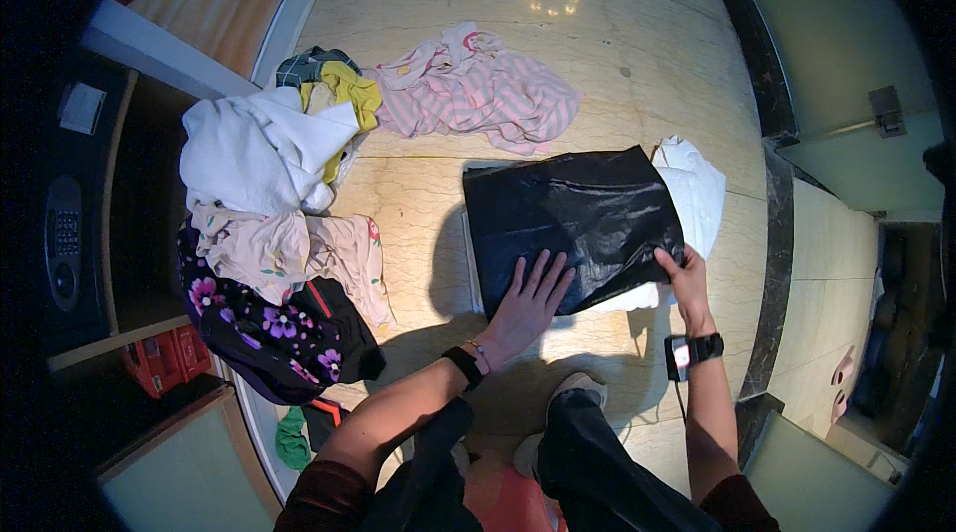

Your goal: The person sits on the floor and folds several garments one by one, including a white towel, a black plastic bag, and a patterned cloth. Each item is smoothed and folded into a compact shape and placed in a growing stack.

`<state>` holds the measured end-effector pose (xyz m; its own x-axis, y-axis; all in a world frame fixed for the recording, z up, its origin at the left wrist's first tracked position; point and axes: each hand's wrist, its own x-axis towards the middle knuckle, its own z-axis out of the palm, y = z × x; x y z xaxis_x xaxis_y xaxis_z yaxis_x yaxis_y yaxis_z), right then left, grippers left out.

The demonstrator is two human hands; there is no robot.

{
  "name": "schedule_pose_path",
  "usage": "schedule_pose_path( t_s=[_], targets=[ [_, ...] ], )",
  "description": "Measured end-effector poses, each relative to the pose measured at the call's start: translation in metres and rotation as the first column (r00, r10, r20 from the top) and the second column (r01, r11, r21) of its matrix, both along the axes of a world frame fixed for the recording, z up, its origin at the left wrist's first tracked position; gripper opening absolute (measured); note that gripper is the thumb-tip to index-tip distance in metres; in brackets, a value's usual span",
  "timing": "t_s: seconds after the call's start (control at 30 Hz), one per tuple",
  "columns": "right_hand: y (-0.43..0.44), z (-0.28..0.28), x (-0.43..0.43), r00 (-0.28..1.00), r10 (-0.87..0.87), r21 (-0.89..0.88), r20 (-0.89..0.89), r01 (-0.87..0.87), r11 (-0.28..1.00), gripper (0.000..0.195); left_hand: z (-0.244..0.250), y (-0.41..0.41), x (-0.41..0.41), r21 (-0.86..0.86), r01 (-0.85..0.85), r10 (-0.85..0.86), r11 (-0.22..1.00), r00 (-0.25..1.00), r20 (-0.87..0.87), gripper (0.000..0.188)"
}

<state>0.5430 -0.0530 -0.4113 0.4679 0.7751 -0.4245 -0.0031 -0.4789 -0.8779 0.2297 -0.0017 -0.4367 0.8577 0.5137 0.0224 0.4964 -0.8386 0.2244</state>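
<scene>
A glossy black sheet of thin material (571,207), perhaps a plastic bag or garment, lies folded flat before me over white fabric (691,188) that shows at its right and lower edges. My left hand (526,308) rests palm down on its near edge, fingers spread. At its near right corner, my right hand (683,278) pinches the black material between thumb and fingers. A pink and grey striped garment (500,95) is spread on the floor beyond it.
On the left are heaped a white towel (254,151), a yellow cloth (355,93), a cream patterned garment (261,248) and a black floral garment (276,327). Beside them stands a cabinet with a safe (66,233) and red items (166,359). Glass panels (844,47) stand at the right.
</scene>
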Motion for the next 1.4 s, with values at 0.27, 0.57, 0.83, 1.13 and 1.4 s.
schedule_pose_path(
  t_s=[0.27, 0.57, 0.83, 1.13, 1.4],
  targets=[
    [0.019, -0.015, 0.033, 0.995, 0.051, 0.000, 0.085, -0.051, 0.999, 0.019, 0.000, 0.005, -0.022, -0.035, -0.094, 0.097, 0.995, 0.990, 0.106, 0.063],
    [0.000, 0.026, -0.097, 0.365, 0.281, -0.108, 0.888, -0.428, 0.897, 0.074, 0.006, 0.016, -0.030, 0.030, -0.042, 0.042, 0.999, 0.999, 0.002, 0.063],
    [-0.004, -0.014, -0.153, -0.005, 0.649, -0.490, 0.761, -0.660, 0.569, 0.098, -0.009, 0.007, -0.034, 0.085, -0.024, 0.035, 0.996, 0.990, -0.136, 0.062],
    [-0.058, -0.010, -0.023, 0.130, 0.612, -0.576, 0.780, -0.233, 0.784, 0.117, -0.002, 0.009, -0.042, 0.081, -0.070, 0.076, 0.994, 0.994, -0.073, 0.057],
    [-0.066, -0.012, 0.004, 0.552, -0.083, 0.110, 0.830, -0.015, 0.994, 0.044, -0.001, 0.011, -0.056, 0.084, -0.096, 0.100, 0.992, 0.994, -0.044, 0.058]
  ],
)
